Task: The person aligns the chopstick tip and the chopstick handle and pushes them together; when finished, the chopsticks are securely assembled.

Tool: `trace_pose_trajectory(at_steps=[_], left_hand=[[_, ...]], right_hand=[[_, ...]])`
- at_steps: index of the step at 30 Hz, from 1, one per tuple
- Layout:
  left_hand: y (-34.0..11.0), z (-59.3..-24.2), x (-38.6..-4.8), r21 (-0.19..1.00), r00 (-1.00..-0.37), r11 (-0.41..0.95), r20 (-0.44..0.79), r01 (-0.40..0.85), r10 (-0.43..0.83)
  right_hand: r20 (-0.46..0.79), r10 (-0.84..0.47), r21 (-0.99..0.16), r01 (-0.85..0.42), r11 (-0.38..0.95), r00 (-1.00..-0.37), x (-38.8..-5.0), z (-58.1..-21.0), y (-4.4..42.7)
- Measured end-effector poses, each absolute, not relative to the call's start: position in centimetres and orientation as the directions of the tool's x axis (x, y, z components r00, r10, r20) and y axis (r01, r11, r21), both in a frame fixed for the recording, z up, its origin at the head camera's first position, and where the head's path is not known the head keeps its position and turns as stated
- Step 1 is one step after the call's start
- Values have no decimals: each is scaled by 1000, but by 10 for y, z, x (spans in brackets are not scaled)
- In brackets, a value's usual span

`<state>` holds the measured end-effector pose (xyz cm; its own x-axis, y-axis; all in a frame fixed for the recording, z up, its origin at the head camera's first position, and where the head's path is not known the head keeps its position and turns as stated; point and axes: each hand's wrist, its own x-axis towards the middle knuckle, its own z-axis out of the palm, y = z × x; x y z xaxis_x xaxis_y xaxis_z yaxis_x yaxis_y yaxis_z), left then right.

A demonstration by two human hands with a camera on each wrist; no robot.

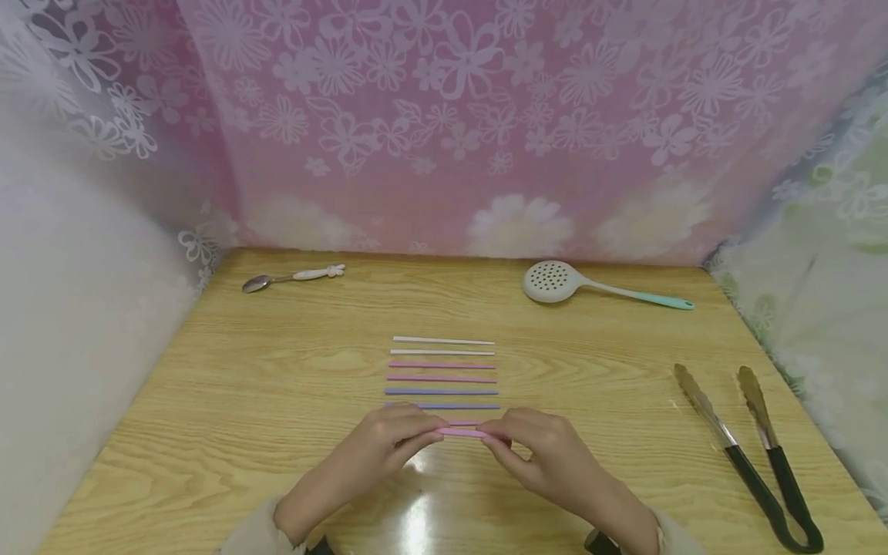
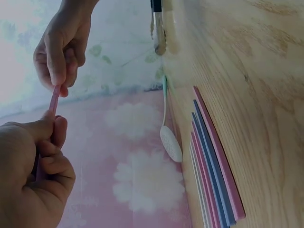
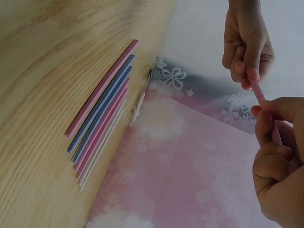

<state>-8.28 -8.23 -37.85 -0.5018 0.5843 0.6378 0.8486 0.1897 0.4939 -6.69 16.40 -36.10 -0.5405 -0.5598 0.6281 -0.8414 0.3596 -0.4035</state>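
A pink chopstick (image 1: 461,432) is held level in front of me, raised off the table as both wrist views show. My left hand (image 1: 388,439) pinches its left part between thumb and fingers, and my right hand (image 1: 548,456) pinches its right part; only the short middle shows between them. Just beyond lies another pink chopstick (image 2: 219,156), partly covered by the hands in the head view. Farther back, parallel on the wood, lie two blue chopsticks (image 1: 442,392), two darker pink chopsticks (image 1: 442,366) and two white chopsticks (image 1: 444,352).
A spoon (image 1: 315,274) with a white handle lies at the back left. At the back right is a perforated skimmer (image 1: 550,282) with a green handle end. Spread tongs (image 1: 752,462) with black handles lie on the right. Floral cloth (image 1: 444,154) hangs behind the wooden table (image 1: 243,401).
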Motion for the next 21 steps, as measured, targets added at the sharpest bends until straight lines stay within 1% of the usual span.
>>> trace_pose_trajectory(at_steps=[3,5,13,17,19,21], left_hand=[[-80,-377,-84,456,-464,166,684,874,563],[-79,-375,-84,429,-439,157,709,890,552],[-78,-367,-78,347,-392,189,740,919,547],[-78,-368,-78,329,-383,199,744,923,547],[-78,-369,-77,363,-415,207,723,908,553],[-79,-373,-78,400,-453,224,694,889,560]], right_hand=[[662,-556,-369,-864,342,-503,-66,-357,162],[672,-555,-359,-871,337,-491,-65,-353,162],[728,-559,-285,-916,281,-398,-65,-346,160],[719,-563,-294,-912,285,-407,-65,-347,159],[703,-570,-298,-904,306,-425,-66,-349,159],[676,-579,-313,-889,335,-456,-68,-353,160]])
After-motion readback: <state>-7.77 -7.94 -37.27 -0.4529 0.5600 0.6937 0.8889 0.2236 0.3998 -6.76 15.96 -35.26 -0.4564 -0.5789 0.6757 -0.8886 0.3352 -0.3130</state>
